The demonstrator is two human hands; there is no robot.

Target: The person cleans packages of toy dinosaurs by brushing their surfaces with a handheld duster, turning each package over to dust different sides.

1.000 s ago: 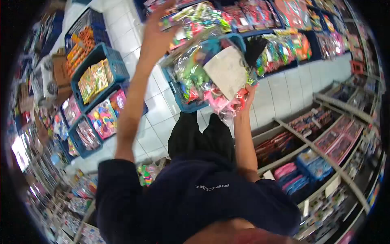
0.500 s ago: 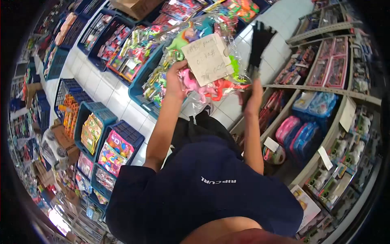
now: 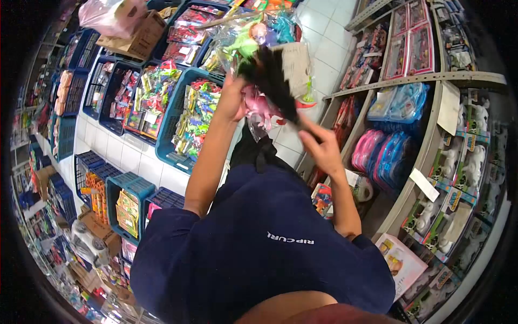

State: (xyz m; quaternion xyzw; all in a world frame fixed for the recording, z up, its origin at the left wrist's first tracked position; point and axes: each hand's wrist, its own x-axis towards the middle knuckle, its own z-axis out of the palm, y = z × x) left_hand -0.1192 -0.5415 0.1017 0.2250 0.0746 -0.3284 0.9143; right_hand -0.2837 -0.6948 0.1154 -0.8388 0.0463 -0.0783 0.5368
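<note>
My left hand [image 3: 232,98] is closed on the side of a clear plastic bag of toy figures [image 3: 260,107], with pink, green and blue ones showing through. A handwritten cardboard label [image 3: 298,66] lies on the front of the bag. My right hand [image 3: 324,150] grips the lower end of a black duster [image 3: 276,81], whose handle is mostly hidden by my fingers. Smeared by motion, the duster's dark head lies across the bag and covers part of the label. Whether it touches the plastic I cannot tell.
Left of the bag stands a teal crate [image 3: 168,127] of packaged toys, with more crates beyond. A cardboard box [image 3: 139,40] carries a pink plastic bag [image 3: 110,16]. On the right, shelving [image 3: 388,85] holds pink and blue cases [image 3: 384,154] and boxed toys [image 3: 472,162].
The duster has swung from the right of the bag leftward across its front, with my right hand turning inward. The view has shifted, showing more of the crates and the cardboard box.
</note>
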